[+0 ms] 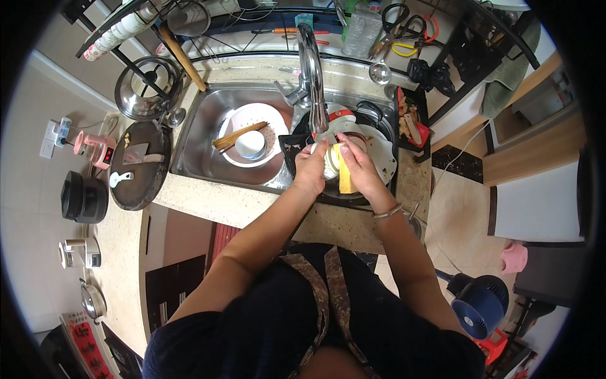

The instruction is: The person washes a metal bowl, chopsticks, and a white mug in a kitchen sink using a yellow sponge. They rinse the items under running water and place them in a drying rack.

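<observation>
Over the right sink basin, my left hand point(312, 166) grips a small white bowl or cup point(331, 163), partly covered by the fingers. My right hand point(362, 168) presses a yellow sponge point(347, 177) against its side. Just above both hands is the spout of the chrome faucet point(312, 80). Beneath them, soiled white plates point(378, 151) and other dishes are piled in a dark pan point(390, 128). A black square dish point(289, 144) sticks out left of my left hand.
In the left basin point(199, 137), a white colander point(270, 113) holds chopsticks point(239, 136) and a white bowl point(250, 144). A round chopping board point(137, 189) with a cleaver point(137, 154) lies further left. A tray of food scraps point(412, 118) sits right of the sink. Scissors point(402, 23) hang behind.
</observation>
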Motion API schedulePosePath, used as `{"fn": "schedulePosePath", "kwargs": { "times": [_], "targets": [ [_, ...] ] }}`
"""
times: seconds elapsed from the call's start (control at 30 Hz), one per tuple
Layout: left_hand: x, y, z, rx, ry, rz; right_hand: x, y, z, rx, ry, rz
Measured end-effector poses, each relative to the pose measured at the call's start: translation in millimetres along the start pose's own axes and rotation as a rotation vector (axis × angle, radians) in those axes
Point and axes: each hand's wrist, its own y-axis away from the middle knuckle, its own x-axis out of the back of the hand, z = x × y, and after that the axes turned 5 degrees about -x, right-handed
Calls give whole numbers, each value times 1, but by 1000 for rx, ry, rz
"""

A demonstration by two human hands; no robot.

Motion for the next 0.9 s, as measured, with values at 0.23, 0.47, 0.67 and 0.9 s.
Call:
{"fn": "schedulePosePath", "kwargs": {
  "times": [0.23, 0.47, 0.67, 0.9],
  "targets": [
    [8, -4, 10, -107, -136, -76, 4, 5, 3, 137, 378, -13],
    [32, -8, 21, 10, -21, -17, -12, -2, -4, 312, 804, 293],
    [88, -57, 83, 142, 202, 92, 14, 17, 49, -180, 199, 254],
    [220, -191, 79, -583, -1078, 292, -1, 35, 48, -323, -28, 185]
  ]
}}
